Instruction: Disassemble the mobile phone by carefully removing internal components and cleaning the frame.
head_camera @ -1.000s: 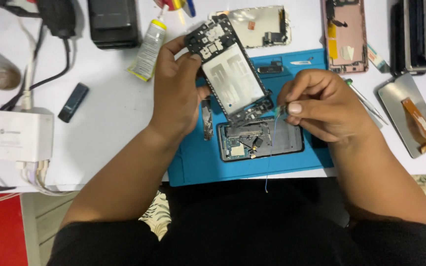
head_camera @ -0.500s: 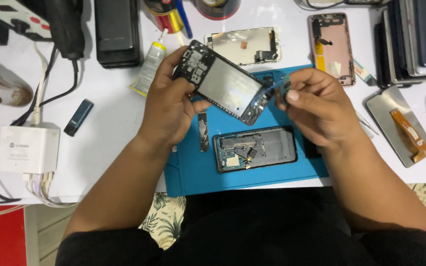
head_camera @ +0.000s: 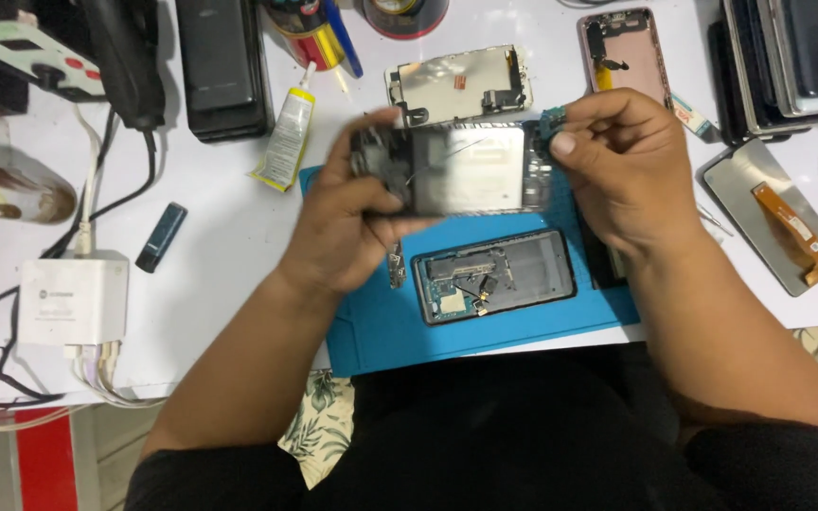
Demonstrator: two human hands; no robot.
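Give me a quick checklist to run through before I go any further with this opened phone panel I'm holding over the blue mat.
1. Left hand grips the opened phone panel with the silver plate at its left end: ok.
2. Right hand pinches the panel's right end: ok.
3. Panel is held above the blue rubber mat, not over the table edge: ok.
4. Black phone frame with exposed circuit board lies flat on the mat: ok.
5. Any cable joining panel and frame: cannot tell, image blurred.
6. White glue tube with yellow cap lies left of the mat, cap on: ok.
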